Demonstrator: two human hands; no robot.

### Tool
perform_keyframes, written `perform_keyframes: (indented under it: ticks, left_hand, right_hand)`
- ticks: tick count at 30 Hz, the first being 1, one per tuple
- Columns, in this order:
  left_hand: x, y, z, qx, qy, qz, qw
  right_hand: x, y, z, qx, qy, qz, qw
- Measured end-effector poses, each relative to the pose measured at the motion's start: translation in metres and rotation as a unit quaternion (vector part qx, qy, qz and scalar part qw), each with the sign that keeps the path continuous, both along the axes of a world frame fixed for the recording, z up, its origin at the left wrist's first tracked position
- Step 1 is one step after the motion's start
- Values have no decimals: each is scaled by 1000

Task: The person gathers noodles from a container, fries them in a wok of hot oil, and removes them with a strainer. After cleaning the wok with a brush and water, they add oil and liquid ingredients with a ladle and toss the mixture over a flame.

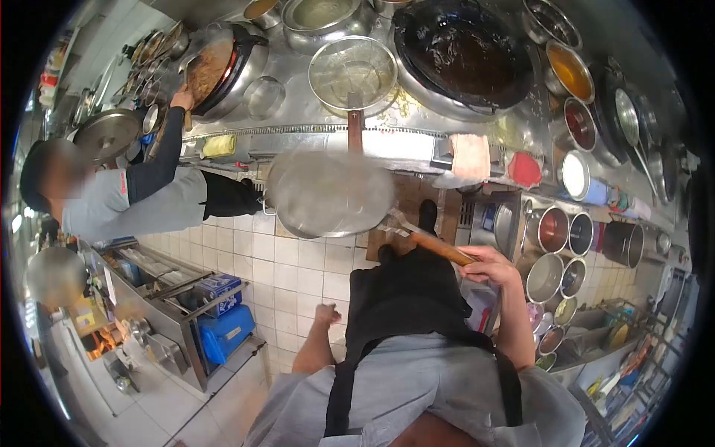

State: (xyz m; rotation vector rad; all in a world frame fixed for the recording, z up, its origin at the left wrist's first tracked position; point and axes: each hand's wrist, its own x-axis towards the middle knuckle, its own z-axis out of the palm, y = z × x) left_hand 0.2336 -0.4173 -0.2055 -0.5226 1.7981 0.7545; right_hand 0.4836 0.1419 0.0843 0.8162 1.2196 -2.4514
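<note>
My right hand (pixel 487 266) is closed around the wooden handle of a large round strainer (pixel 328 194). Its wide grey bowl hangs over the floor in front of the cooking counter and looks smeared by motion. My left hand (pixel 326 314) is out at my left side, touching nothing I can see; its fingers look loosely apart, though small and blurred. A second strainer (pixel 353 73) with a wooden handle lies at the counter's edge, beyond the one I hold. To its right sits a dark wok (pixel 465 56) with brown liquid.
At the left, a co-worker (pixel 141 194) has a hand at a wok of brown food (pixel 211 69). Metal pots of sauces (pixel 570 71) line the counter's right, with several pots (pixel 553 229) on a low shelf. A blue box (pixel 226 333) sits on a cart behind left.
</note>
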Motion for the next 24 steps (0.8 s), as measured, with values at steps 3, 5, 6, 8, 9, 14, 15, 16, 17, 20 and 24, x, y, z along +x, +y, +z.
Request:
perform_keyframes:
  ticks: [3,5,6,8,9,14,15,16,17,20,24]
  left_hand:
    - [32,-40,28,5,-66,-21,998]
    - [41,-46,45,-7,-72,-27,997]
    - [43,-53,45,12,-72,-5,997]
    - [39,-26,80,-36,-45,54,997]
    - [36,-14,92,-33,-30,64,997]
    - [26,25,134,-62,-6,42,997]
    - [25,29,128,-77,1,23,997]
    - [23,39,122,-64,50,-24,996]
    - [20,60,117,-50,98,-72,991]
    - [-9,164,113,-25,211,-159,964]
    - [-65,294,72,30,532,-336,777]
  right_hand:
    - [-56,-30,3,252,78,141,954]
    - [-84,-55,-32,424,122,214,872]
    - [-99,-66,-52,491,118,247,827]
    - [-138,-72,-55,507,31,367,779]
    - [-150,-72,-78,503,16,413,759]
    - [-168,-42,-204,439,-130,489,742]
    - [-164,-35,-233,424,-173,447,769]
    - [-162,-31,-264,407,-214,403,791]
    - [-164,-32,-306,402,-226,355,813]
    - [-181,-30,-390,382,-252,244,855]
    - [-252,-8,-384,393,-201,195,876]
